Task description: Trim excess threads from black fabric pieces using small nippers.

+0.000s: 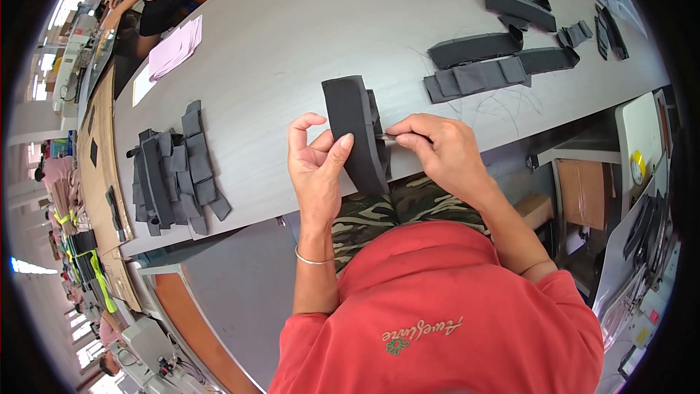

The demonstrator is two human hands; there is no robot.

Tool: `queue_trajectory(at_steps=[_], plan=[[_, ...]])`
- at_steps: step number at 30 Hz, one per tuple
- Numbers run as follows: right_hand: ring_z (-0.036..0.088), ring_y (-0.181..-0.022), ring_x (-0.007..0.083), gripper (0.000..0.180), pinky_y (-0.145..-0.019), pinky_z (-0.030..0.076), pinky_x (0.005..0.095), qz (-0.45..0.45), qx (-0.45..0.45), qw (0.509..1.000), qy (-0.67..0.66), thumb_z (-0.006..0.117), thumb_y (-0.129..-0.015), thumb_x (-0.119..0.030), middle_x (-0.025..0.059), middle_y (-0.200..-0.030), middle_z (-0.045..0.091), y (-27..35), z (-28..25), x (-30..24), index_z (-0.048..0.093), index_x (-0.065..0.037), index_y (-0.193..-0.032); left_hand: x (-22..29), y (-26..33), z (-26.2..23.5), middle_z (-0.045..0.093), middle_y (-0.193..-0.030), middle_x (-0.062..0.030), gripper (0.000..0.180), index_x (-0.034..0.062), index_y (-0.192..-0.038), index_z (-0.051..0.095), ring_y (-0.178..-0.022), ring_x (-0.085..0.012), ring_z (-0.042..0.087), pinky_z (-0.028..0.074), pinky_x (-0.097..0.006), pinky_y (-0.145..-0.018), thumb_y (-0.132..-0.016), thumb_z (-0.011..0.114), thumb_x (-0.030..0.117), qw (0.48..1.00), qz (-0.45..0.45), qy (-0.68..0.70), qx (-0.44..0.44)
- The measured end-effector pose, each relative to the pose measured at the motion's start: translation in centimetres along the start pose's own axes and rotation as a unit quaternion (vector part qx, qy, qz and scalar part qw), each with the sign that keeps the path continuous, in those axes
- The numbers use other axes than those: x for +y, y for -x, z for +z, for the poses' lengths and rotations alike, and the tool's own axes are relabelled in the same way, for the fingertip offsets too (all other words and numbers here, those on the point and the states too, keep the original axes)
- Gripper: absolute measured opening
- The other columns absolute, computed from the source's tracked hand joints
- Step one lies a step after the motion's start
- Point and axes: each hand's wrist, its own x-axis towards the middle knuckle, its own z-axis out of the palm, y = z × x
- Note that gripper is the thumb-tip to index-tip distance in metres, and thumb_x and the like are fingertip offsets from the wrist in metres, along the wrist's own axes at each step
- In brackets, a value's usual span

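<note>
Grey table (306, 36), matte top, seen from where I'm standing. Left/right as the worker has it. Near-left corner: pile of dark fabric pieces (175, 168), overlapping, some folded. Left part of far edge: pink stack (176, 47) – paper or cloth, can't tell – with a white sheet (141, 89) peeking out. Toward right end: a loose group of dark strips (477, 49), one pleated strip (477, 79) nearest the near edge, loose threads around. Close to right end – two narrow dark pieces (612, 32), side by side.

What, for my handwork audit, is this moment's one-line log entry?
left hand: holds black strip | right hand: pinches slim tool at strip's edge | table: dark pieces left and right
</note>
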Motion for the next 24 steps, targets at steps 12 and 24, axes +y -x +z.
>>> queue_trajectory(at_steps=[12,24], plan=[[0.054,-0.077,0.0097,0.022,-0.069,0.043,0.0232,0.026,0.002,0.993,-0.113,0.058,-0.087,-0.005,0.0051,-0.089,0.064,0.3,-1.7,0.8,0.064,0.0,-0.108,-0.8,-0.1,-0.5,0.066,-0.099,-0.019,0.054,0.0032,-0.135,0.032,-0.083,-0.0293,0.069,0.06,-0.033,-0.065,-0.088,0.058,0.001,0.998,-0.053,-0.012,0.013],[0.052,-0.077,0.0084,0.022,-0.07,0.042,0.0226,0.005,0.02,0.986,-0.168,0.059,-0.09,-0.011,0.003,-0.09,0.064,0.4,-1.5,1.0,0.064,0.0,-0.109,-2.2,0.4,-1.3,0.065,-0.099,-0.0168,0.008,0.0061,-0.097,0.049,-0.085,-0.0293,0.069,0.056,-0.029,-0.065,-0.093,0.051,-0.001,0.994,-0.08,0.067,-0.015]])
